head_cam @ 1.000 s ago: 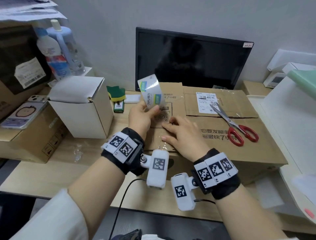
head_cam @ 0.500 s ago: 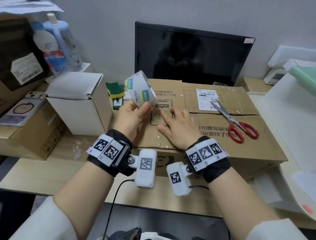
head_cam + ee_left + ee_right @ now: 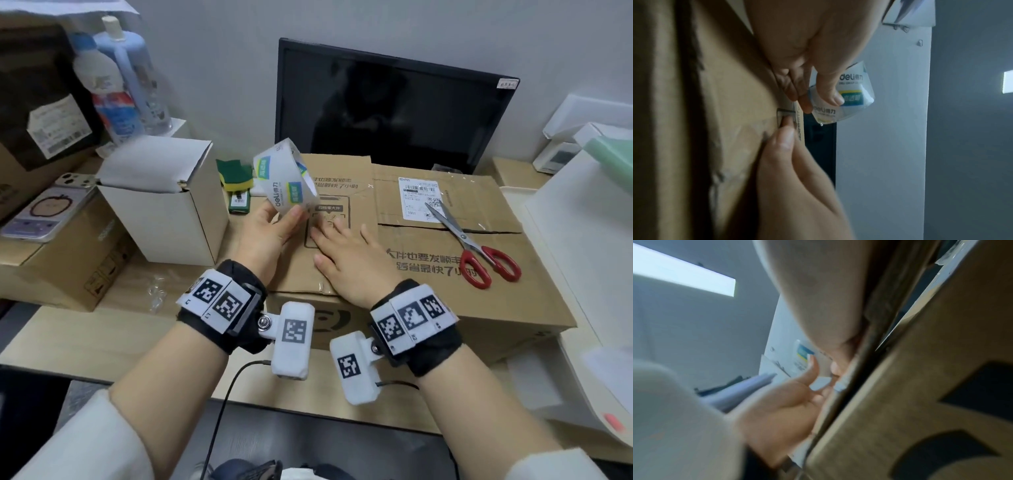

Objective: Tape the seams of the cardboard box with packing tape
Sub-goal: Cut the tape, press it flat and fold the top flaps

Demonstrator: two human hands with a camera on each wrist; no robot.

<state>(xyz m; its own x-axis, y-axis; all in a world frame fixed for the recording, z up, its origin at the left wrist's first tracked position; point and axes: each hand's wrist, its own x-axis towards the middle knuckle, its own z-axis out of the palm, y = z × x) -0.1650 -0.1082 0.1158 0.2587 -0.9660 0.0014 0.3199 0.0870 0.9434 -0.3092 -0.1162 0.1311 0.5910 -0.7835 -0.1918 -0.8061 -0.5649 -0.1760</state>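
Note:
A large brown cardboard box (image 3: 442, 284) lies on the desk with its top flaps closed. My left hand (image 3: 270, 229) holds a roll of clear packing tape (image 3: 286, 180) with blue-green labels, tilted above the box's left part; thumb and fingers pinch the roll (image 3: 849, 95). My right hand (image 3: 346, 255) lies flat on the box top beside it, fingers straight, pressing a strip of clear tape onto the cardboard (image 3: 748, 133). The right wrist view is blurred; it shows the box side (image 3: 920, 402) and the tape roll (image 3: 803, 356) beyond.
Red-handled scissors (image 3: 479, 253) lie on the box's right half near a shipping label (image 3: 419, 198). An open white carton (image 3: 164, 202) stands left, a green sponge (image 3: 236, 173) behind it. A black monitor (image 3: 394, 106) stands behind the box, white equipment (image 3: 582, 240) at right.
My left hand has carried the tape roll a little left and tilted it. My right hand stays flat on the box top, its fingers slid slightly forward along the tape.

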